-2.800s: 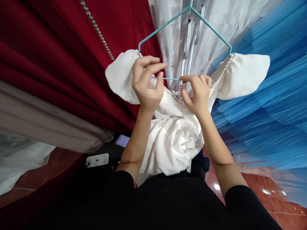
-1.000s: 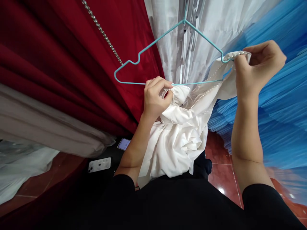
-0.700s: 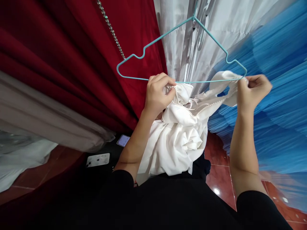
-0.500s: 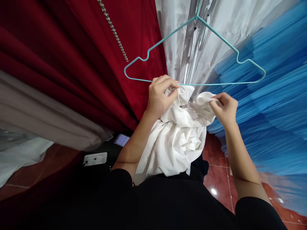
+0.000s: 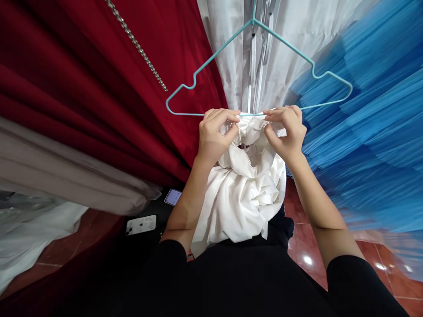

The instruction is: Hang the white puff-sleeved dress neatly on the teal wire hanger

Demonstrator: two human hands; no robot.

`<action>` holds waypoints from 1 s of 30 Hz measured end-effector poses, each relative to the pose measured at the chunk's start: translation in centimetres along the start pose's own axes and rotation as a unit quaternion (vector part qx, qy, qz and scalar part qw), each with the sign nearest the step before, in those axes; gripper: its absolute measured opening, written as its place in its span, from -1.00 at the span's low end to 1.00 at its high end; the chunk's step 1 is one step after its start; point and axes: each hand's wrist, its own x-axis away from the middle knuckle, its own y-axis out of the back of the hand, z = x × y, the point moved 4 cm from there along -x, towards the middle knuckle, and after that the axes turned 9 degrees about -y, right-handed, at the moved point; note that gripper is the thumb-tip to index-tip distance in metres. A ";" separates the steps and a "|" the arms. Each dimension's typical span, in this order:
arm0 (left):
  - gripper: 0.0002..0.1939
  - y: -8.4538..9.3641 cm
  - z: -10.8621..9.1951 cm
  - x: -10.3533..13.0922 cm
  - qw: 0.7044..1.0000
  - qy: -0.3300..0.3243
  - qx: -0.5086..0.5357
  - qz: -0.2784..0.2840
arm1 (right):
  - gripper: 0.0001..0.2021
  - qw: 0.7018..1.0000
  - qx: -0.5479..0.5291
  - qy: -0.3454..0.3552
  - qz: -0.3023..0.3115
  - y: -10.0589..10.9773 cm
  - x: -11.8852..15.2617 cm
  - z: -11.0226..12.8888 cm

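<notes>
Pinches the white dress [image 5: 234, 202] by its beaded edges with left hand [image 5: 213, 138] and right hand [image 5: 289, 134] apart at the hanger [image 5: 221, 48]'s lower bar, likely to keep both sides level. Bunches below, nearer the body.

The hanger [image 5: 253, 20] is above the dress [image 5: 239, 202]; tulle [image 5: 370, 132] lies right, a phone [image 5: 141, 224] left.

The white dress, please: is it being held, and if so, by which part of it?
The left hand and right hand each pinch the white dress by its pearl-edged top; whether they also grip the hanger cannot be told.
</notes>
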 end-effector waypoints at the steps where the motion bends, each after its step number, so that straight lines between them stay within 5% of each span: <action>1: -0.83 0.0 -0.2 0.3 1.000 -0.005 0.000 -0.001 | -0.88 1.000 0.005 -0.008 -0.013 0.0 0.1 -0.2; 6: -0.90 1.8 -0.5 3.3 0.994 0.031 -0.030 -0.099 | -0.84 0.999 0.012 -0.046 -0.025 0.0 -0.4 -0.1; 11: -0.94 5.5 3.7 6.3 0.965 0.169 -0.015 -0.200 | -0.85 0.998 -0.006 -0.043 -0.043 -0.2 -0.4 0.4; 15: -0.78 10.9 7.1 4.7 0.943 0.118 -0.075 -0.301 | -0.85 0.997 -0.025 -0.029 -0.061 0.4 -0.5 0.5; 19: -0.76 14.2 8.8 0.4 0.952 0.074 -0.094 -0.283 | -0.86 0.997 -0.008 -0.037 -0.068 0.9 -0.6 0.9; 22: -0.72 13.6 8.7 -3.1 0.970 0.038 -0.091 -0.224 | -0.89 0.996 0.014 -0.052 -0.066 0.8 -0.5 1.1; 26: -0.62 9.9 6.6 -6.4 0.993 0.018 -0.060 -0.104 | -0.90 0.996 0.024 -0.044 -0.071 0.7 -0.1 1.1; 30: -0.63 5.5 1.8 -6.7 0.995 -0.065 -0.040 -0.066 | -0.91 0.998 0.022 -0.027 -0.054 0.6 0.0 1.1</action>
